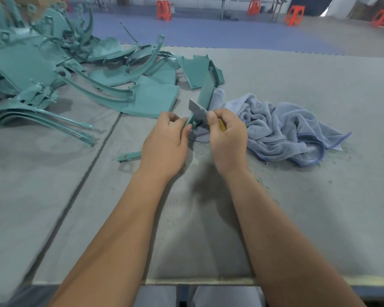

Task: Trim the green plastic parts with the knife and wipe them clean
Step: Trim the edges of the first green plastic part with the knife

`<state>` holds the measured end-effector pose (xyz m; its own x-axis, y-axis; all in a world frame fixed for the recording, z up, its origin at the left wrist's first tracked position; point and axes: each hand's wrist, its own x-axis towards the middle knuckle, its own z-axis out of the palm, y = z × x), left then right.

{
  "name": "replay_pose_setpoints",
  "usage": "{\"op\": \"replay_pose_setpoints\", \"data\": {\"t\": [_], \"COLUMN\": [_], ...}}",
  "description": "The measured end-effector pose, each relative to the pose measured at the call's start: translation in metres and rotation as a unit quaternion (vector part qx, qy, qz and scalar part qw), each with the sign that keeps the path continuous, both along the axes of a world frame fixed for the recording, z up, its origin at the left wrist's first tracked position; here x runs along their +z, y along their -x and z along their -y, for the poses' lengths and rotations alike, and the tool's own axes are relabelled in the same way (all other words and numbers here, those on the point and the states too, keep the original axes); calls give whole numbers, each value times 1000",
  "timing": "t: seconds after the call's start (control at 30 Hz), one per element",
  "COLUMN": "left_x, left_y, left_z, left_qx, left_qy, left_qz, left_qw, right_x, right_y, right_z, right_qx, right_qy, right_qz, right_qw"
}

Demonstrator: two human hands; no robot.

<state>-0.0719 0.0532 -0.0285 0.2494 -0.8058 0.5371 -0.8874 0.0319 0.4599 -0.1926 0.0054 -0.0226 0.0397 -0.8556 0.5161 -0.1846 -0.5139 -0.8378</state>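
My left hand grips the near end of a long green plastic strip that slants up and away over the table. My right hand holds a knife with a yellow handle; its grey blade lies against the strip just above my left fingers. A crumpled blue-grey cloth lies on the table right of my hands, partly under the strip.
A big heap of green plastic parts covers the table's left and back. One small green piece lies left of my left wrist. Green shavings litter the grey mat near the cloth. Orange stools stand on the floor beyond.
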Motion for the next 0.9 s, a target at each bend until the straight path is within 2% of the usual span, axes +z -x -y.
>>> {"op": "replay_pose_setpoints", "data": {"t": [0.13, 0.27, 0.4, 0.53, 0.63, 0.9], "left_x": [1, 4, 6, 6, 5, 2], "left_y": [1, 2, -1, 0, 2, -4], "left_z": [-3, -4, -5, -8, -10, -10], "left_qx": [-18, -17, -26, -49, -51, -99], "left_qy": [-10, 4, 10, 2, -8, -17], "left_qz": [-6, 10, 5, -90, -99, -196], "left_qw": [1000, 1000, 1000, 995, 994, 975], "right_x": [6, 9, 11, 14, 15, 9], "right_y": [6, 11, 7, 8, 9, 10], "right_z": [4, 4, -1, -5, -8, -3], "right_qx": [-51, 126, 192, 216, 247, 253], "right_qy": [12, -97, -127, -152, -169, -153], "right_qz": [40, 135, 91, 89, 103, 82], "right_qw": [998, 978, 969, 960, 949, 952]}}
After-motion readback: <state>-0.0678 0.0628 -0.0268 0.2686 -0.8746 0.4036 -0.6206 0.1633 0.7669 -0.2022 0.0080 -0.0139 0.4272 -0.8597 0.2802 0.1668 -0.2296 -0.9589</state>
